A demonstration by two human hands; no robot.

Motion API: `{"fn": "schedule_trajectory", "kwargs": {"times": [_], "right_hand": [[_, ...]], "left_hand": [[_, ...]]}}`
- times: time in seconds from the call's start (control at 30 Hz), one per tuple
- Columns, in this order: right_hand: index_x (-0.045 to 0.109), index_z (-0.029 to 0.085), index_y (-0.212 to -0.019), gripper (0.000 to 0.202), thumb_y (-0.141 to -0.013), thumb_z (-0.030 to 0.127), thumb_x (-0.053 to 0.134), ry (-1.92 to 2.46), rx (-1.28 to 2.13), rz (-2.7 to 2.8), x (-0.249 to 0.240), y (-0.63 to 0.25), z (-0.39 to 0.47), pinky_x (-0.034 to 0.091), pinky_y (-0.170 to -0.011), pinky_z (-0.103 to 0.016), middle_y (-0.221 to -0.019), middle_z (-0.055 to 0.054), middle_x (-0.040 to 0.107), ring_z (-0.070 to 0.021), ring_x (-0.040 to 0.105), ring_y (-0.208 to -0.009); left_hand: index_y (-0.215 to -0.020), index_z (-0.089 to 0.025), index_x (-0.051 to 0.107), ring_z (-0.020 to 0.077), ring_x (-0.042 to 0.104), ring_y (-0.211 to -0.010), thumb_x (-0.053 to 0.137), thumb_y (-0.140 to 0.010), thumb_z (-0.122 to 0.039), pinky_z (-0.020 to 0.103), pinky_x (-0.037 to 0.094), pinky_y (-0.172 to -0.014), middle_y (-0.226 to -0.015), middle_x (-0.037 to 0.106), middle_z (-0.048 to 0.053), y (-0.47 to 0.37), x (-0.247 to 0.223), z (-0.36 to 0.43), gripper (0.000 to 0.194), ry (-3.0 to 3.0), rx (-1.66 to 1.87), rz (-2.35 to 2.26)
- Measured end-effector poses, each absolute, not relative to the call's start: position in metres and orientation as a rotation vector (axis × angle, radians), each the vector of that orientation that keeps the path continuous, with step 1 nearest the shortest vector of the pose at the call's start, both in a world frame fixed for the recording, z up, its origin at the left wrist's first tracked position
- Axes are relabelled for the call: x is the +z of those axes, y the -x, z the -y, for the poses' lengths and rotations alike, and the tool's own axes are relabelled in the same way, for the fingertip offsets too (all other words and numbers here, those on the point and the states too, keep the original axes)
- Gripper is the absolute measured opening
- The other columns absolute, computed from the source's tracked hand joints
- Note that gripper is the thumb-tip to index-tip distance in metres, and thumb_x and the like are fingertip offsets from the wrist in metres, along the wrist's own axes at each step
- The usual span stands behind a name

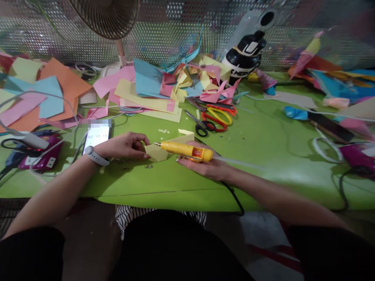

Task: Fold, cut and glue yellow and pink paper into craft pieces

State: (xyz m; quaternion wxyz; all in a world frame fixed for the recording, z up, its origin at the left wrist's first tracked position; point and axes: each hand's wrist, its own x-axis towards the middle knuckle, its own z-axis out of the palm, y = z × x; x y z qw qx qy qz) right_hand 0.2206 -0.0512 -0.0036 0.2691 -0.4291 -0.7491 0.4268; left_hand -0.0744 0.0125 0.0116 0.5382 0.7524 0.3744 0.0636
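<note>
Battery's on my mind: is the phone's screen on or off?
On: the phone has a brightly lit white screen, with the digits 02:10:16 showing.

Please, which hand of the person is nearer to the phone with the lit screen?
The left. The left hand is just to the right of the phone; the right hand is farther right, holding the yellow glue gun.

On your table (263, 136), the phone (98, 136) lies left of your glue gun (187, 151). The scissors (209, 125) lie behind the glue gun, the bottle (245, 52) behind and right, the fan (105, 19) behind and left.
</note>
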Motion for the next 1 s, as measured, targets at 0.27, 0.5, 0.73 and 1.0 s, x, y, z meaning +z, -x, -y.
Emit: {"fn": "schedule_trajectory", "kwargs": {"times": [0.27,0.5,0.73,1.0], "right_hand": [[0.052,0.021,-0.080,0.026,-0.089,0.043,0.061,1.167,0.905,2.256,0.007,-0.209,0.057,0.035,-0.051,-0.027,-0.070,0.002,0.054,-0.0116,0.045,-0.057],[0.050,0.021,-0.079,0.024,-0.093,0.039,0.059,1.024,0.789,2.299,0.006,-0.203,0.060,0.034,-0.055,-0.028,-0.075,0.001,0.054,-0.0116,0.045,-0.061],[0.048,0.020,-0.078,0.025,-0.094,0.036,0.058,0.968,0.801,2.284,0.004,-0.200,0.061,0.033,-0.053,-0.027,-0.073,0.002,0.052,-0.0105,0.044,-0.059],[0.043,0.022,-0.074,0.030,-0.094,0.038,0.059,1.017,0.833,2.267,0.004,-0.199,0.061,0.032,-0.052,-0.027,-0.070,0.002,0.050,-0.0102,0.042,-0.057]], "left_hand": [[-0.094,-0.016,0.066,0.0132,0.065,-0.067,0.073,-0.078,-0.041,0.023,0.045,-0.058,-0.082,0.075,0.006,0.073,0.008,-0.013,0.030,-1.784,0.131,-0.860],[-0.091,-0.017,0.066,0.0127,0.063,-0.064,0.071,-0.080,-0.041,0.023,0.040,-0.055,-0.078,0.074,0.004,0.071,0.010,-0.012,0.027,-1.858,0.108,-0.869],[-0.093,-0.017,0.066,0.0118,0.063,-0.064,0.067,-0.082,-0.042,0.022,0.039,-0.055,-0.079,0.074,0.004,0.070,0.010,-0.011,0.027,-1.894,0.101,-0.847],[-0.094,-0.017,0.066,0.0126,0.062,-0.066,0.068,-0.082,-0.044,0.023,0.040,-0.056,-0.079,0.073,0.004,0.072,0.009,-0.012,0.030,-1.902,0.100,-0.850]]}}
